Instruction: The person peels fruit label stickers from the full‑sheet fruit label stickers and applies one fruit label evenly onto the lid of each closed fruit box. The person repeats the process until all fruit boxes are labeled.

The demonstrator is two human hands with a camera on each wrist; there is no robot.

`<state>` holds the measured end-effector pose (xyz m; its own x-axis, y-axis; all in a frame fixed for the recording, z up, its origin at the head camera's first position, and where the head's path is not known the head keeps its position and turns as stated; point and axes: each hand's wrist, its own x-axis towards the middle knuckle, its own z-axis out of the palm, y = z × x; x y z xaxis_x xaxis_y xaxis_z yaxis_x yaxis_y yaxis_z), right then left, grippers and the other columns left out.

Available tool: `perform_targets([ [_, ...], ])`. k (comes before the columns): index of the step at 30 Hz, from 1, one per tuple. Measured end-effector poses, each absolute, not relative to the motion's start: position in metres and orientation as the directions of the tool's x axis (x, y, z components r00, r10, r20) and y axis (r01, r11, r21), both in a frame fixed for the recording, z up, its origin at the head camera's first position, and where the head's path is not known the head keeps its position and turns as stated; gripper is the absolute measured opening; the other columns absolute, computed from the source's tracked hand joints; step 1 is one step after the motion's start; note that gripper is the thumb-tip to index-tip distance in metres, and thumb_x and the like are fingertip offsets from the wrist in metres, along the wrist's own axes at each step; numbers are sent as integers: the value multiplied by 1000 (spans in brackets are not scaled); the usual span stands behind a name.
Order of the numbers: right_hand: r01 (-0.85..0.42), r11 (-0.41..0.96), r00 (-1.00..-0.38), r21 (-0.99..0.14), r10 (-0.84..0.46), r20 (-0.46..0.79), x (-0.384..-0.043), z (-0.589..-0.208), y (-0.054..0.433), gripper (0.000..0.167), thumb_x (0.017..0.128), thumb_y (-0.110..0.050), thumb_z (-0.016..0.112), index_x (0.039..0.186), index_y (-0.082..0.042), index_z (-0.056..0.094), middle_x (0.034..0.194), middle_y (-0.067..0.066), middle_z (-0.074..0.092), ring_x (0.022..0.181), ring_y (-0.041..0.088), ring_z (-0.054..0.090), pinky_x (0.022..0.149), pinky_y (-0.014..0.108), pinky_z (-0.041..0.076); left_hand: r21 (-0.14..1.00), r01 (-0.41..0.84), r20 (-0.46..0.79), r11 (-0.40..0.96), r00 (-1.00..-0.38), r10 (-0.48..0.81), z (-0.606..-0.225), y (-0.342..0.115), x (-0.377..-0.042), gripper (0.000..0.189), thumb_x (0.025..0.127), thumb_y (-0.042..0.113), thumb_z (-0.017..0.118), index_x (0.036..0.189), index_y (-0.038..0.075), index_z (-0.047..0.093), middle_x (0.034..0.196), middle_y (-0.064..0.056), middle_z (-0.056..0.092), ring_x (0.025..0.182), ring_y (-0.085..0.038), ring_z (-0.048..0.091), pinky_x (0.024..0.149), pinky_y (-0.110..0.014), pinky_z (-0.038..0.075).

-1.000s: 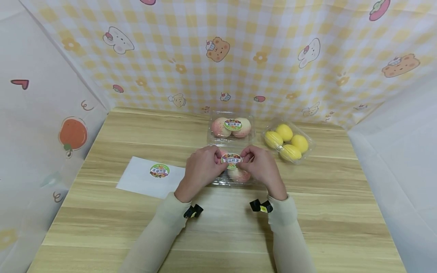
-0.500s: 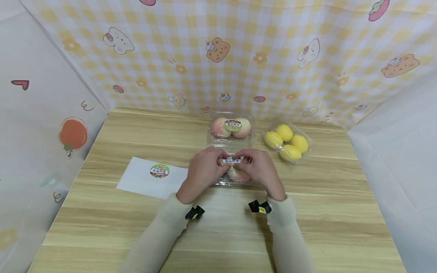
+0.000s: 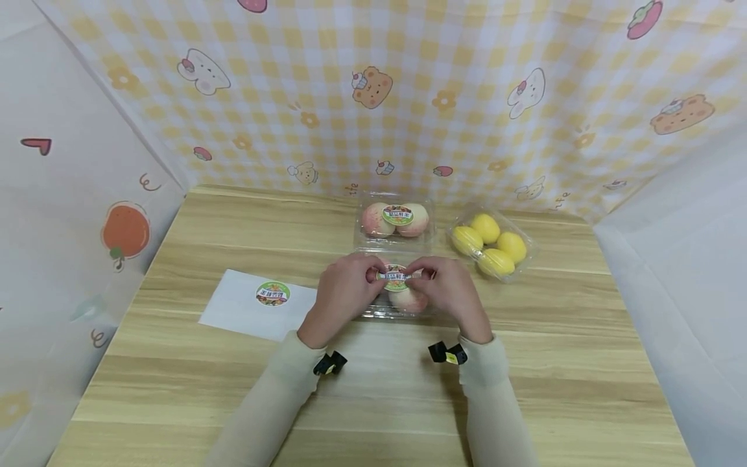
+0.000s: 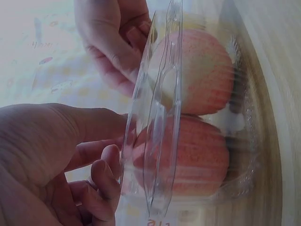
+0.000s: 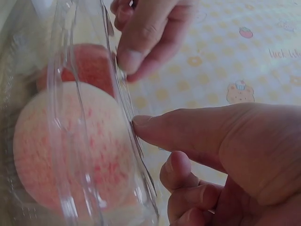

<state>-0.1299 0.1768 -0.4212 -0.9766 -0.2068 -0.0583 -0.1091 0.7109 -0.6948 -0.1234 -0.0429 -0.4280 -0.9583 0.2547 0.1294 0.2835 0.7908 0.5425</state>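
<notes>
Before me lies a clear plastic box [image 3: 373, 312] holding peaches [image 3: 406, 299], with a round fruit label [image 3: 395, 277] on its lid. My left hand [image 3: 348, 285] rests its thumb on the label's left side. From the opposite side my right hand [image 3: 450, 292] presses with its thumb. The wrist views show both thumbs, left [image 4: 110, 125] and right [image 5: 164, 129], against the lid, other fingers loosely bent. The label is edge-on there and hard to make out. In the right wrist view, one peach [image 5: 75, 146] shows large through the plastic.
Behind stands another clear box of peaches [image 3: 379, 220] with a label [image 3: 398, 215] on top. A clear box of lemons [image 3: 496, 262] is to its right. On the left lies a white backing sheet [image 3: 233, 311] bearing one round label [image 3: 272, 294]. A checked cloth [image 3: 408, 130] hangs behind.
Both hands stay at the near box, their thumbs shifting slightly over the label. Fingers covered more of it half a second ago; more of its lower part shows now.
</notes>
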Motion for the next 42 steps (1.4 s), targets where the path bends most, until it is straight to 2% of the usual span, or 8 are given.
perform_targets([
  [7,-119,692,-979,-712,-199,-31,-131,-422,188,6,95,-9,82,100,-12,85,77,2,67,68,21,57,60,35,46,547,285,153,787,-959,240,-428,-50,-125,6,93,18,85,97,16,82,83,5,64,72,-15,58,59,-31,44],
  [12,-134,673,-981,-727,-195,0,-132,-421,198,6,93,-5,82,97,-9,84,77,2,65,71,21,58,64,36,48,551,276,155,788,-961,229,-428,-58,-123,8,94,20,86,95,14,81,82,3,64,73,-19,59,59,-33,46],
  [19,-146,683,-977,-716,-213,-5,-133,-418,211,10,93,0,77,98,-6,83,81,3,68,76,22,61,68,35,50,537,289,190,793,-957,220,-428,-73,-119,8,95,20,85,97,13,81,76,3,59,67,-17,55,55,-32,44],
  [24,-154,697,-973,-700,-229,-14,-132,-418,217,7,94,-1,78,100,-4,81,84,3,70,78,22,64,73,37,53,550,274,191,789,-961,201,-429,-85,-118,13,97,24,80,99,11,81,81,3,65,70,-17,60,58,-35,48],
  [32,-186,680,-966,-709,-260,4,-131,-423,226,10,91,0,78,102,-3,78,84,3,71,77,20,65,72,34,54,599,266,155,755,-964,216,-435,-97,-115,26,102,33,78,108,7,81,92,-3,78,80,-21,75,64,-40,57],
  [42,-178,668,-962,-722,-274,-17,-117,-426,236,19,94,-7,84,110,-2,76,91,3,75,80,19,67,74,32,55,631,250,86,735,-963,254,-438,-103,-104,32,101,32,78,124,8,77,94,1,79,77,-15,74,58,-32,53],
])
